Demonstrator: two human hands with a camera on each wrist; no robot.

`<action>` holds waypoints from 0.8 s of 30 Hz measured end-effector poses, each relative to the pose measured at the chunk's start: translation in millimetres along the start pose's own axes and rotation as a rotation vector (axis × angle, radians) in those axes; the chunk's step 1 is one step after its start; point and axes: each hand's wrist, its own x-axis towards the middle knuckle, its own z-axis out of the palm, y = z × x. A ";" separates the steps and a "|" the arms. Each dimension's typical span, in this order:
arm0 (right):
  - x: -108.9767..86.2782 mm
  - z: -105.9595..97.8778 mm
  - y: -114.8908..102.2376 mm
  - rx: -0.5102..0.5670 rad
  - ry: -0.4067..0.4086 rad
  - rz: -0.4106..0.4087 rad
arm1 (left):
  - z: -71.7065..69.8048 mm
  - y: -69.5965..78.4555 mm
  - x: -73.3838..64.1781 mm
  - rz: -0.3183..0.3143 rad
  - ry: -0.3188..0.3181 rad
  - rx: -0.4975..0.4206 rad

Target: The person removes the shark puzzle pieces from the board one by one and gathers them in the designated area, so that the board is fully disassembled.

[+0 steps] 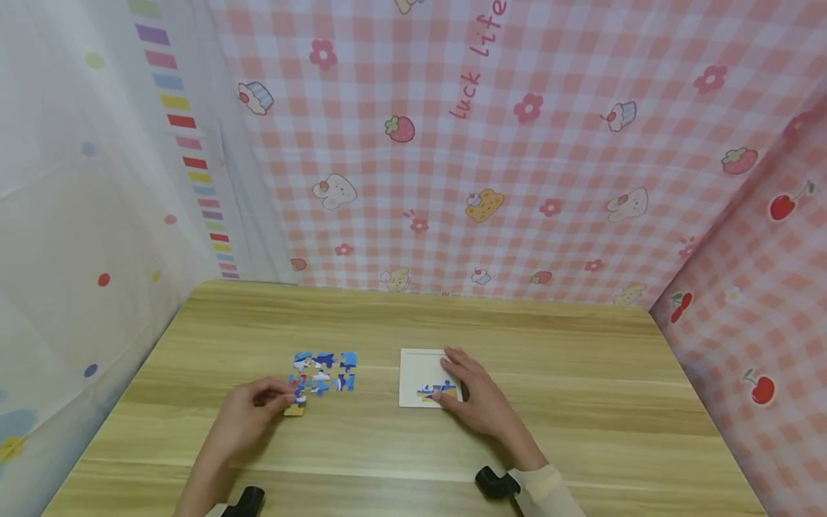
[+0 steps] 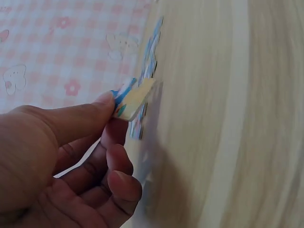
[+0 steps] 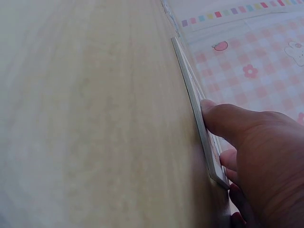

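Note:
My left hand [image 1: 248,413] pinches a jigsaw piece [image 2: 136,100] between thumb and fingers. This piece is yellow along one side and blue along the other, held tilted over the tabletop in the left wrist view. Just beyond it lie several loose jigsaw pieces [image 1: 325,360] with blue, white and red print, grouped in rough rows. A square white puzzle tray [image 1: 409,373] lies to their right, with a few joined pieces [image 1: 446,393] in its near right corner. My right hand [image 1: 481,402] holds the tray's right side, thumb on top and fingers along the edge.
The wood-grain table [image 1: 568,373] reaches back to a pink checked cloth [image 1: 452,165]. A white curtain [image 1: 97,179] hangs on the left and another checked cloth [image 1: 762,316] on the right. Black wrist mounts [image 1: 496,482] show near the front.

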 end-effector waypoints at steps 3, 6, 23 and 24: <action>-0.4 -0.7 -0.4 0.006 0.002 -0.003 | -3.3 -1.6 -0.9 -0.009 -0.003 0.028; -1.1 -1.9 -1.3 0.012 0.003 -0.005 | -4.2 -2.5 -0.6 -0.015 0.000 0.063; -1.3 -0.3 -0.8 0.007 0.016 -0.010 | -3.9 -7.7 6.3 0.082 -0.028 0.180; -1.1 -0.2 -0.7 0.006 0.012 -0.006 | -4.2 -8.1 6.2 0.084 -0.030 0.180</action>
